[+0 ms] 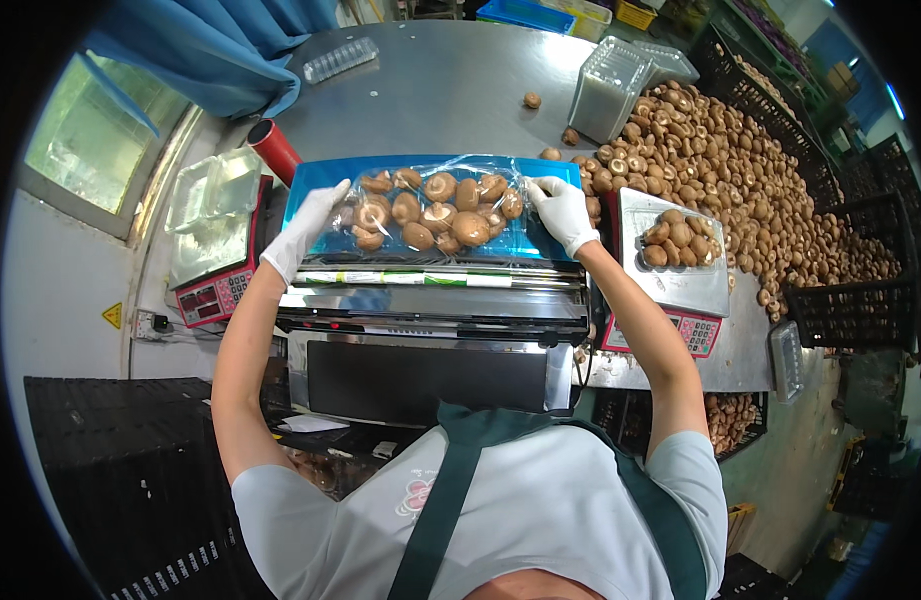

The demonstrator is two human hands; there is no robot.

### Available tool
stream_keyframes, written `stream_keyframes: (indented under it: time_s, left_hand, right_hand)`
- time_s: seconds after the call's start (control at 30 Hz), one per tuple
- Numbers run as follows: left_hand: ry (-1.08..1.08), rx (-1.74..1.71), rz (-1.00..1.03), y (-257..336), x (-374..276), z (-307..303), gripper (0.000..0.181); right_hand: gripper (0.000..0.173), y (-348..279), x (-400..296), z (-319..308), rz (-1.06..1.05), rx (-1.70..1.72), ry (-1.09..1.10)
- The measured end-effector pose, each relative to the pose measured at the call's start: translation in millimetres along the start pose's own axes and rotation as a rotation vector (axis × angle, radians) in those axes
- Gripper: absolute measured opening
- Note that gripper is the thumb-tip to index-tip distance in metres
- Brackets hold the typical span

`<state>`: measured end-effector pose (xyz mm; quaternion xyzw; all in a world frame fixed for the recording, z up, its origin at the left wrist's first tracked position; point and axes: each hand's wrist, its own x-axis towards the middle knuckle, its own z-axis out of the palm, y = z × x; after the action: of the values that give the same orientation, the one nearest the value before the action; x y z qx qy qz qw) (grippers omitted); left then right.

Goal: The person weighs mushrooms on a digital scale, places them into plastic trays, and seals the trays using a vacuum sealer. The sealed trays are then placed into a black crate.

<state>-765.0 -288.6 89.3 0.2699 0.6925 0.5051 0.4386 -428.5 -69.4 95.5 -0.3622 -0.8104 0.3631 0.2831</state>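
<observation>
A clear plastic tray of brown mushrooms rests over a blue tray, with clear film stretched across it. My left hand, in a white glove, grips the film at the left end of the mushroom tray. At the opposite end, my right hand, gloved too, pinches the film between thumb and fingers. Just in front stands a film wrapping machine with a roll of film and a dark flat plate on its near side.
Right: a scale bearing a mushroom tray, a large mushroom pile, a black crate and stacked clear trays. Left: another scale with empty clear trays, a red tube and black crates.
</observation>
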Motion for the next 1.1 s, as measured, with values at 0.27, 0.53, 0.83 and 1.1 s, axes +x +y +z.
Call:
stream_keyframes:
  time_s: [0.27,0.53,0.83,1.1]
  left_hand:
    - [0.044,0.127,0.137,16.5,-42.0,33.6,0.047]
    - [0.099,0.274,0.084,14.0,-30.9,36.1,0.045]
    - [0.441,0.594,0.286,3.7,-27.0,27.9,0.039]
    - [0.217,0.318,-0.011,4.6,-21.2,41.9,0.034]
  right_hand:
    - [0.029,-13.0,-13.3,-1.8,0.249,0.245,-0.013]
    - [0.029,-13.2,-19.0,-21.2,0.346,0.154,-0.204]
    - [0.043,2.1,-22.0,-34.8,0.262,0.123,-0.187]
    - [0.038,1.9,-12.5,4.3,0.304,0.091,-0.332]
